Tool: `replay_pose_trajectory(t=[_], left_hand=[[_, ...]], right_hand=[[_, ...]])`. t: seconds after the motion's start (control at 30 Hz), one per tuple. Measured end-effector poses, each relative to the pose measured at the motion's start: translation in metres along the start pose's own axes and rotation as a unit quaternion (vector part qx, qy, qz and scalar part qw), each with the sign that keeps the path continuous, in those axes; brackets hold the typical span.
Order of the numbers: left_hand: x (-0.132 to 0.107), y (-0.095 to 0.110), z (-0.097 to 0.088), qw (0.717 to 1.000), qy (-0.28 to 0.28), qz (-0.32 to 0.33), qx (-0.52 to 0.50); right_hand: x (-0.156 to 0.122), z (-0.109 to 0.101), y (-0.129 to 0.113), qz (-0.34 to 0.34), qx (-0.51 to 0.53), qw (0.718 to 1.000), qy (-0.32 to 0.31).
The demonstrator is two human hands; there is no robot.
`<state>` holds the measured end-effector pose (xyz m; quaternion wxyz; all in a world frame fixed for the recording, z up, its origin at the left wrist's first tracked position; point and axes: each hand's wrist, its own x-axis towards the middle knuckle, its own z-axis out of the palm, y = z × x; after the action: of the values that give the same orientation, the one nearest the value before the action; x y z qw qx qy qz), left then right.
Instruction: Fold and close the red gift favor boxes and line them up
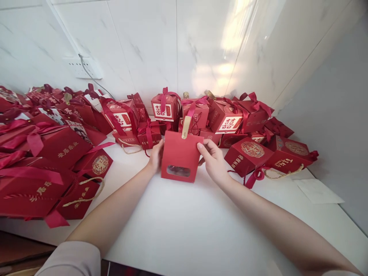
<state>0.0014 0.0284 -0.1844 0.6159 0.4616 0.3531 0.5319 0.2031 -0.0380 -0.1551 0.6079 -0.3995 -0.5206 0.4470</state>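
A small red gift box (179, 157) with an oval window near its bottom and a gold tag at its top stands on the white table (184, 222), held between both my hands. My left hand (156, 156) grips its left edge, fingers curled behind it. My right hand (213, 160) grips its right edge, thumb on the front near the top corner.
Several red gift boxes with ribbons (165, 107) line the back along the white tiled wall. A larger pile of red boxes (43, 161) fills the left side. More red boxes (270, 153) lie at the right. A white paper sheet (319, 191) lies at the far right. A wall socket (83, 67) sits upper left.
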Motion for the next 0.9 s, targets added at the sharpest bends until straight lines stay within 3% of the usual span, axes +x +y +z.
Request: replay_pose_trajectory(t=[0.13, 0.27, 0.43, 0.57, 0.67, 0.9], left_hand=[[-0.005, 0.004, 0.008, 0.991, -0.04, 0.115, 0.062], [-0.009, 0.03, 0.011, 0.96, -0.092, 0.21, 0.162], [-0.013, 0.089, 0.02, 0.891, -0.161, 0.16, 0.393], [-0.019, 0.125, 0.041, 0.836, -0.218, 0.096, 0.494], [-0.021, 0.128, 0.057, 0.818, -0.228, 0.081, 0.521], [-0.019, 0.106, 0.064, 0.836, -0.17, 0.092, 0.513]], right_hand=[[0.005, -0.008, -0.017, -0.062, -0.075, 0.995, 0.015], [0.011, -0.018, -0.024, -0.059, -0.144, 0.988, -0.005], [0.014, -0.027, -0.039, -0.124, -0.227, 0.965, -0.044], [0.013, -0.026, -0.053, -0.152, -0.236, 0.956, -0.079], [0.016, -0.021, -0.064, -0.143, -0.221, 0.96, -0.098], [0.032, -0.005, -0.1, -0.18, -0.193, 0.96, -0.094]])
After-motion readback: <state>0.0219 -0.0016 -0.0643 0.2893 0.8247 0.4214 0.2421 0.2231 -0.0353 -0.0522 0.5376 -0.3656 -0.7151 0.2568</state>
